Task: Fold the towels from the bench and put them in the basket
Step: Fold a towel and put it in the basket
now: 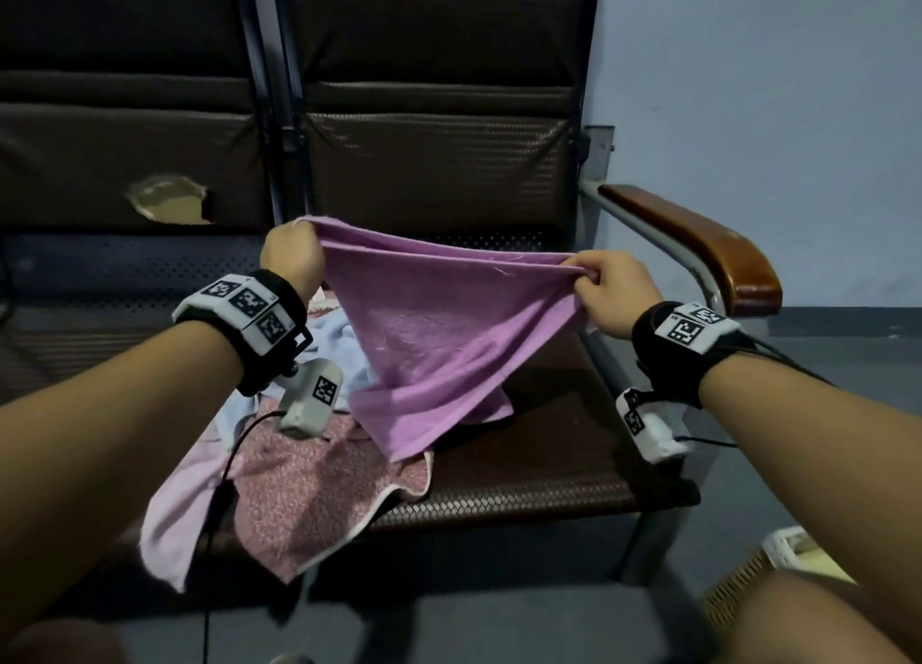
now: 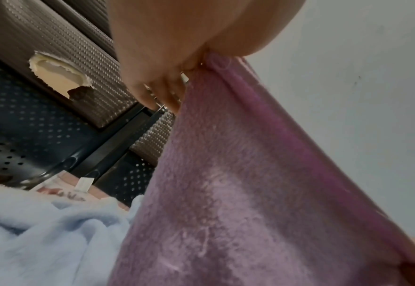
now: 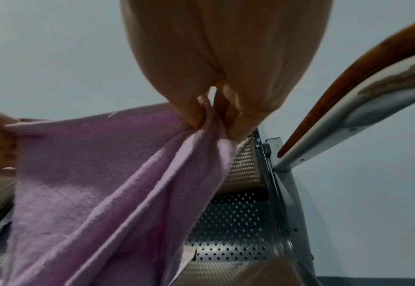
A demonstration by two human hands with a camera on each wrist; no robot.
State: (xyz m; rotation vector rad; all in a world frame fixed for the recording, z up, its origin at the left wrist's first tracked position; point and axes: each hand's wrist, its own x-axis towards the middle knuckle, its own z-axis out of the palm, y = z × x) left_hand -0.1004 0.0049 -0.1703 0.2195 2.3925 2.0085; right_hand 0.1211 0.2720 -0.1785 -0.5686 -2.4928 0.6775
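A purple towel [image 1: 429, 334] hangs stretched between both hands above the bench seat [image 1: 524, 469], its lower end resting on the seat. My left hand [image 1: 294, 256] pinches its upper left corner, and my right hand [image 1: 606, 289] grips the bunched upper right corner. The left wrist view shows the purple towel [image 2: 238, 183] running down from the left hand [image 2: 167, 77]. In the right wrist view the right hand [image 3: 216, 120] curls around the gathered purple towel [image 3: 98, 183]. A light blue towel [image 1: 339, 349], a pink patterned towel [image 1: 319, 488] and a pale pink towel [image 1: 174, 508] lie piled on the seat below.
The bench backrest [image 1: 429, 164] has a torn hole [image 1: 169, 201] on its left section. A wooden armrest [image 1: 698, 239] stands at the right. A woven basket [image 1: 778, 568] sits on the floor at lower right, partly behind my knee. A blue wall [image 1: 773, 89] lies behind.
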